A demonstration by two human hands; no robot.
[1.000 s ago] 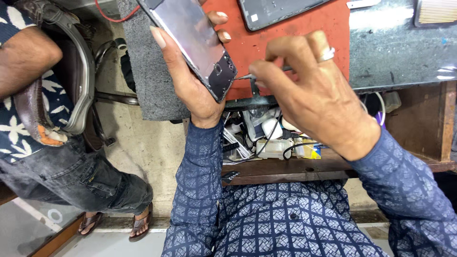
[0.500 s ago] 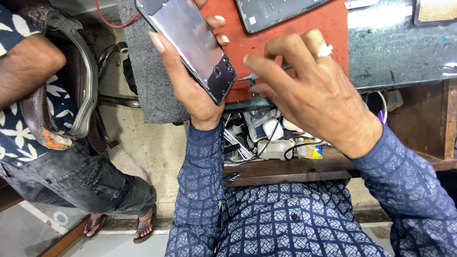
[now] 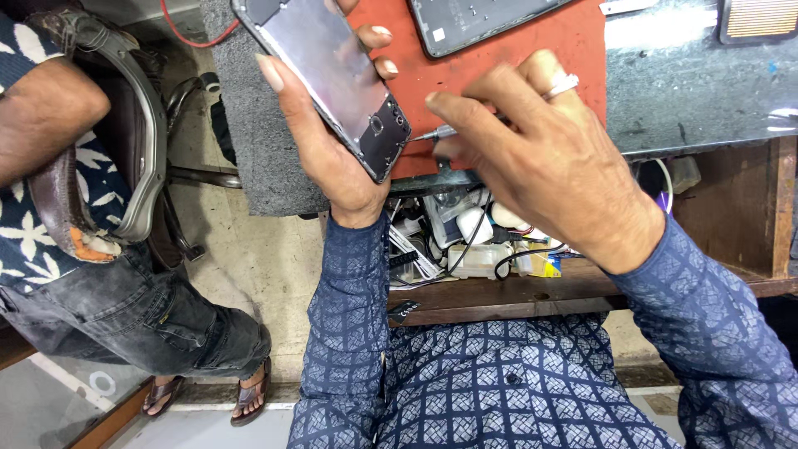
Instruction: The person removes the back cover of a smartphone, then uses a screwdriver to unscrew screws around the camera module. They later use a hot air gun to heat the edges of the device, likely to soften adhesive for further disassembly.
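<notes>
My left hand [image 3: 320,145] grips an opened smartphone [image 3: 328,75], its bare metal inner frame facing up and tilted toward me. My right hand [image 3: 549,158], with a ring on one finger, pinches a thin screwdriver [image 3: 432,133]. The tip of the tool touches the phone's lower edge near the dark camera section. Both hands hover above a red work mat [image 3: 499,62] on the bench. Most of the screwdriver's handle is hidden under my fingers.
A second opened phone shell [image 3: 478,21] lies on the mat's far side. Below the dark bench top [image 3: 698,91] a wooden shelf [image 3: 515,295] holds cables and small bottles. Another person in jeans [image 3: 125,312] sits on a chair [image 3: 137,141] at the left.
The phone in my left hand has tilted and shifted slightly. My right hand has brought the screwdriver tip up against the phone's lower edge.
</notes>
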